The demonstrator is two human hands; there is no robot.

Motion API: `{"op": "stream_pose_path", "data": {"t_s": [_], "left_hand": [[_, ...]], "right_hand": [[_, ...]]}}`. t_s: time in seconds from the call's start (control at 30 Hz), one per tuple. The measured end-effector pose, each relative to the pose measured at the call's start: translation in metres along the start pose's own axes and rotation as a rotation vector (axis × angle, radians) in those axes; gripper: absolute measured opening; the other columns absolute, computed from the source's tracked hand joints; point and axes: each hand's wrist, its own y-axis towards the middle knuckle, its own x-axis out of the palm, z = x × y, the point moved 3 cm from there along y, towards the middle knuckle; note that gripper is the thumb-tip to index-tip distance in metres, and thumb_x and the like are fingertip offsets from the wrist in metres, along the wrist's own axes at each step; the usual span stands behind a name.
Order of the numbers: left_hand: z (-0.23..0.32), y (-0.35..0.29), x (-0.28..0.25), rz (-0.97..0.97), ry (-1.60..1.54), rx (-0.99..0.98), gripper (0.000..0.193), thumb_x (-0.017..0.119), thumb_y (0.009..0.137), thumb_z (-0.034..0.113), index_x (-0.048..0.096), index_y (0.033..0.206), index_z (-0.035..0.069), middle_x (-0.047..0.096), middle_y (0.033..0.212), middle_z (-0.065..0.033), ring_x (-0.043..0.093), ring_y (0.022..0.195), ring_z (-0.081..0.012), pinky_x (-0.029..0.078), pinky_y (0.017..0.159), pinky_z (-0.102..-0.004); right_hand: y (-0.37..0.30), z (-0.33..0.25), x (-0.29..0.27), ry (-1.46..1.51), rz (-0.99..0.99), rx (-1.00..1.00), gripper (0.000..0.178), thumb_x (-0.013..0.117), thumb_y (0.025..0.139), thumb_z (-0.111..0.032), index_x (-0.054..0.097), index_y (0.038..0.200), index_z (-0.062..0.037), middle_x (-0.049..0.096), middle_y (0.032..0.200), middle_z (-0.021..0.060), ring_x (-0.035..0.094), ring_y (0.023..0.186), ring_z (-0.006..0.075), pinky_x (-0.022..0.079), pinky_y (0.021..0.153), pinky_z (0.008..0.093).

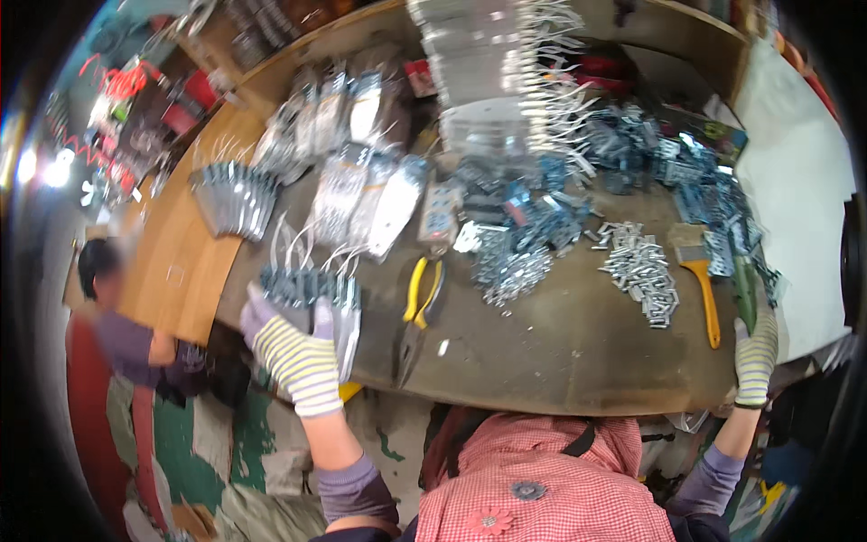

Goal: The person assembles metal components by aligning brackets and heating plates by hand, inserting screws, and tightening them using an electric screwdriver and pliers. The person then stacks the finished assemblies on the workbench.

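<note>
My left hand point(296, 361), in a yellow-and-white striped glove, is at the front left of the table. Its thumb and fingers are closed about a bundle of flat metal strips with white wires point(312, 294). Far to the right, my right hand point(755, 357) wears a matching glove and grips a green handle point(745, 294); what is on its far end blends into the metal parts there. Beside it lies a paintbrush point(701, 285) with an orange handle and pale bristles. Yellow-handled pliers point(421, 312) rest nearer my left hand, jaws toward me.
Small silvery pins point(639, 271) and bluish metal brackets point(533, 217) lie in heaps on the dark tabletop point(551, 352). More wired strips point(237, 199) fan out at the left. A tall stack of wired plates point(479, 72) stands behind. A person point(135, 334) sits at far left.
</note>
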Motion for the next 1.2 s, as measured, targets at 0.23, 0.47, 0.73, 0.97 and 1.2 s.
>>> {"op": "stream_pose_path", "data": {"t_s": [0.23, 0.47, 0.73, 0.97, 1.2], "left_hand": [[0.179, 0.073, 0.027, -0.08, -0.743, 0.625, 0.053, 0.07, 0.081, 0.034, 0.058, 0.121, 0.001, 0.061, 0.113, -0.0183, 0.057, 0.106, -0.0378, 0.042, 0.097, -0.0468], [0.254, 0.134, 0.141, -0.525, -0.264, 0.612, 0.067, 0.069, 0.079, 0.052, 0.059, 0.125, 0.005, 0.061, 0.12, -0.0199, 0.058, 0.112, -0.0345, 0.045, 0.097, -0.0443], [0.26, 0.141, 0.132, -0.682, -0.125, 0.52, 0.085, 0.07, 0.069, 0.068, 0.061, 0.123, 0.003, 0.063, 0.119, -0.0197, 0.059, 0.113, -0.034, 0.048, 0.094, -0.041], [0.233, 0.103, 0.105, -0.675, -0.865, 0.247, 0.077, 0.085, 0.068, 0.037, 0.053, 0.123, -0.006, 0.061, 0.118, -0.0231, 0.06, 0.108, -0.0285, 0.049, 0.092, -0.0365], [0.201, 0.004, 0.058, -0.951, -1.93, -0.313, 0.069, 0.069, 0.086, 0.051, 0.047, 0.13, 0.002, 0.045, 0.071, 0.0018, 0.041, 0.049, -0.0079, 0.033, 0.042, -0.0224]], "right_hand": [[-0.001, -0.026, -0.006, -0.27, -0.064, 0.094, 0.074, 0.07, 0.074, -0.006, 0.045, 0.143, -0.0168, 0.062, 0.108, 0.0199, 0.057, 0.102, 0.0389, 0.046, 0.09, 0.047], [0.003, -0.068, -0.028, -0.233, 0.114, -0.082, 0.054, 0.07, 0.077, -0.017, 0.056, 0.128, -0.0081, 0.061, 0.11, 0.0209, 0.055, 0.107, 0.0396, 0.044, 0.094, 0.0481], [0.061, -0.226, 0.021, 0.188, -0.141, -0.657, 0.044, 0.069, 0.077, -0.013, 0.06, 0.12, -0.0147, 0.062, 0.107, 0.0143, 0.058, 0.107, 0.0334, 0.048, 0.094, 0.0432], [0.116, -0.241, 0.12, 0.157, -0.223, -0.69, 0.034, 0.069, 0.076, -0.005, 0.064, 0.11, -0.0066, 0.063, 0.098, 0.0139, 0.059, 0.095, 0.0338, 0.05, 0.083, 0.0428], [0.036, -0.229, 0.047, 0.741, -0.818, -0.544, 0.026, 0.066, 0.087, -0.02, 0.066, 0.102, 0.0022, 0.068, 0.094, 0.016, 0.065, 0.09, 0.0274, 0.051, 0.081, 0.0357]]}}
